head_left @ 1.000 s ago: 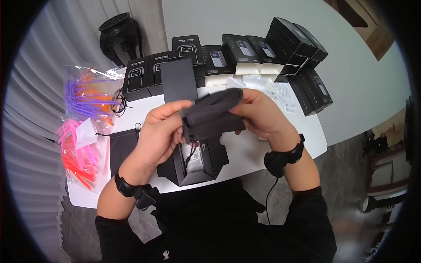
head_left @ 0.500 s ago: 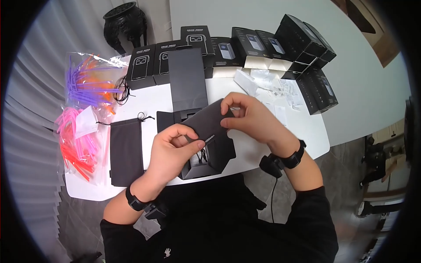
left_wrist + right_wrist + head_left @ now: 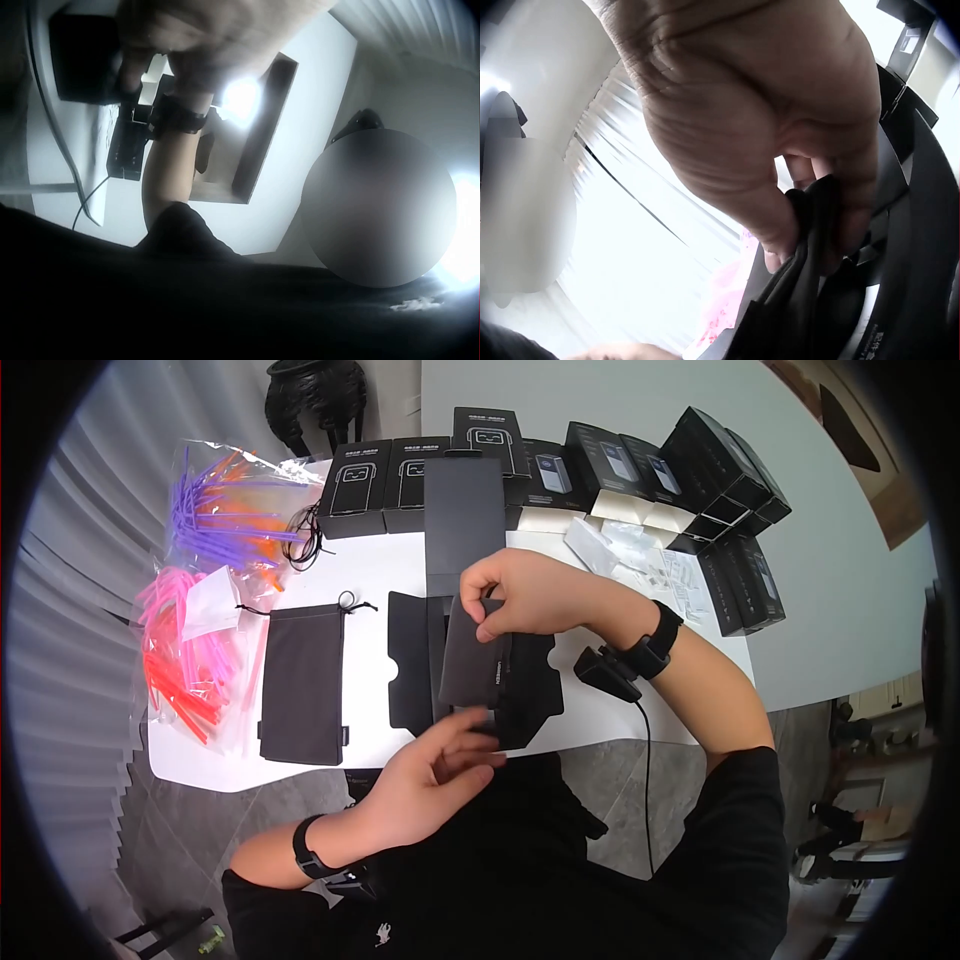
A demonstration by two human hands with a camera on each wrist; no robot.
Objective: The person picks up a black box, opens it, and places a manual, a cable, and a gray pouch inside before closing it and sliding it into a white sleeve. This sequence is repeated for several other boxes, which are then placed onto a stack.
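My right hand (image 3: 525,595) pinches the top of a dark fabric pouch (image 3: 470,670) with small light lettering on its side. In the right wrist view the thumb and fingers grip the pouch's gathered cloth (image 3: 810,232). The pouch hangs over an opened black box (image 3: 408,660), whose long lid (image 3: 465,525) stretches away toward the back. Just below the pouch's lower end, my left hand (image 3: 425,780) has loosely bent fingers with nothing between them. A second dark drawstring pouch (image 3: 303,685) lies flat on the table to the left.
Black boxes with a face drawing (image 3: 355,488) stand along the back, with more product boxes (image 3: 605,465) further right. Bags of purple and orange sticks (image 3: 235,510) and pink and red sticks (image 3: 185,650) lie at the left. Papers and plastic (image 3: 640,550) lie behind the right arm.
Both hands held the pouch earlier. Now the left hand is off it and lower, toward the table's front edge, while the right hand holds the pouch upright over the box.
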